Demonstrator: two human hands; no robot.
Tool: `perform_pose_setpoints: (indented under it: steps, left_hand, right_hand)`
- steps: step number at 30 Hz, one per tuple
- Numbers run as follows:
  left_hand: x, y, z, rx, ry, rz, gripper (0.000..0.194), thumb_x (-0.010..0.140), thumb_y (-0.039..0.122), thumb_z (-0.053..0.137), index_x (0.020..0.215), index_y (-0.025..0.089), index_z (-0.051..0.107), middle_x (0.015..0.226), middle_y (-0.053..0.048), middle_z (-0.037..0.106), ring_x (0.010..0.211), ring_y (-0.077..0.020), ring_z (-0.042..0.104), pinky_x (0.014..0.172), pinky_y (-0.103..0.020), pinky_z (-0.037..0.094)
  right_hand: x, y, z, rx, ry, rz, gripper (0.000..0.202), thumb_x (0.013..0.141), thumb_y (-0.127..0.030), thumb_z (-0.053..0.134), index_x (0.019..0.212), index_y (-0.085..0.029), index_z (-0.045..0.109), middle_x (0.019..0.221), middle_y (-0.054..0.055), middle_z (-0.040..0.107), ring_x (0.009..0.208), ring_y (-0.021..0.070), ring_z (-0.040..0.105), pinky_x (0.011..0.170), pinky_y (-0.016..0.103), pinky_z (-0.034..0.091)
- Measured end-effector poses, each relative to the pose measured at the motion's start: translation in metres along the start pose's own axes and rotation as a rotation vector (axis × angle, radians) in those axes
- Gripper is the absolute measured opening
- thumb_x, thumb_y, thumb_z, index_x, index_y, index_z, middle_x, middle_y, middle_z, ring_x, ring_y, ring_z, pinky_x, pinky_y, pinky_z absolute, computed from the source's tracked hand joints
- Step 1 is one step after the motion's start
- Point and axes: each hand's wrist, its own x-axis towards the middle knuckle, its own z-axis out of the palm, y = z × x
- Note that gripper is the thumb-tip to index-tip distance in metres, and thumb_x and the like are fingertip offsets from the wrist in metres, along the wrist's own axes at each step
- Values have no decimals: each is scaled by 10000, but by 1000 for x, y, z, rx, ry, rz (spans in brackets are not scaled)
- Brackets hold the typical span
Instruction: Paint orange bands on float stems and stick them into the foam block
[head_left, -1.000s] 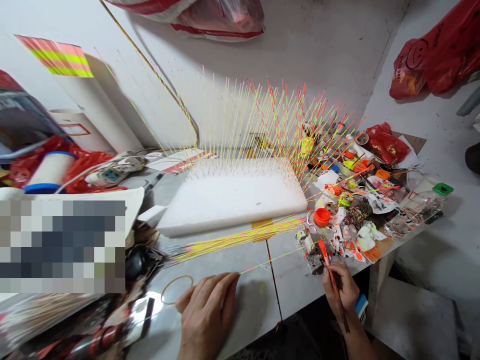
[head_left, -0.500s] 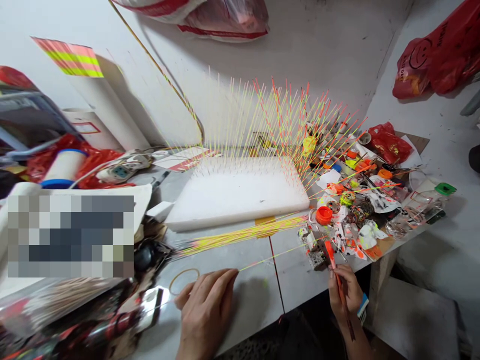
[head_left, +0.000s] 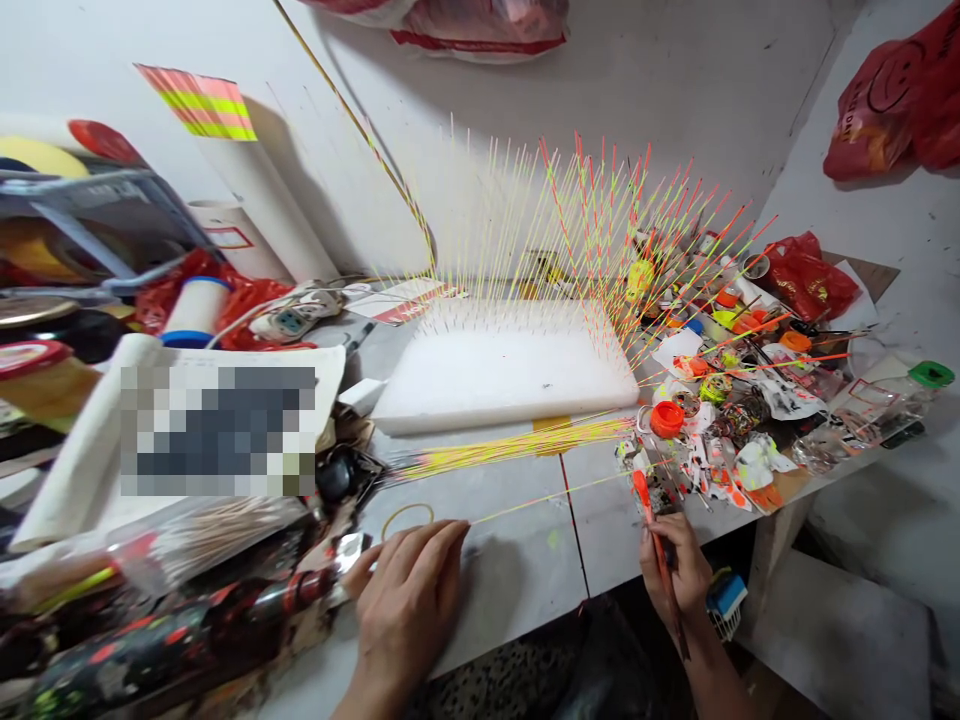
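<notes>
A: Hands? What changed?
B: Left hand (head_left: 409, 600) still presses flat on the worktop (head_left: 517, 570), fingertips pinning the thin yellow stick (head_left: 555, 493). Right hand (head_left: 675, 570) keeps its closed grip on the orange-tipped brush (head_left: 651, 525), tip at the stick's far end.
A: Versus earlier?
B: Barely anything; the view swings left. Rubber band (head_left: 405, 515) lies just beyond the left fingers, stick bundle (head_left: 517, 450) and foam block (head_left: 510, 375) farther out.

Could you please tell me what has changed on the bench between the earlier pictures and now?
Very little: the view swung left, so everything sits further right in the picture. The left hand still pins the thin stick to the table, and the right hand still holds the orange-tipped brush at its far end. The foam board and rubber band stayed put.
</notes>
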Motion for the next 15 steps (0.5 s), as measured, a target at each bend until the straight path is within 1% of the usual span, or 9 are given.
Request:
perform_pose_setpoints:
  steps: [4, 9, 15]
  left_hand:
    - [0, 0, 0, -1, 2, 6, 130, 928, 129, 569, 1017, 203, 627, 869, -34, 720, 773, -166, 655, 763, -311, 425]
    - [2, 1, -1, 18, 9, 24, 109, 936, 127, 573, 1004, 194, 626, 860, -33, 717, 766, -164, 651, 749, -310, 418]
    - [2, 2, -1, 18, 13, 28, 96, 938, 130, 575, 1003, 180, 625, 858, -40, 713, 770, -168, 654, 746, -315, 421]
  right_hand:
    - [3, -2, 0, -40, 14, -8, 157, 895, -105, 581, 992, -222, 620, 822, 13, 672, 738, 142, 677, 664, 238, 582]
    - [5, -3, 1, -51, 1, 4, 140, 901, -108, 572, 975, -216, 622, 820, 19, 672, 741, 141, 676, 672, 237, 580]
    - [6, -3, 0, -67, 2, 4, 128, 908, -116, 579, 981, -214, 621, 823, 17, 674, 739, 133, 676, 649, 217, 573]
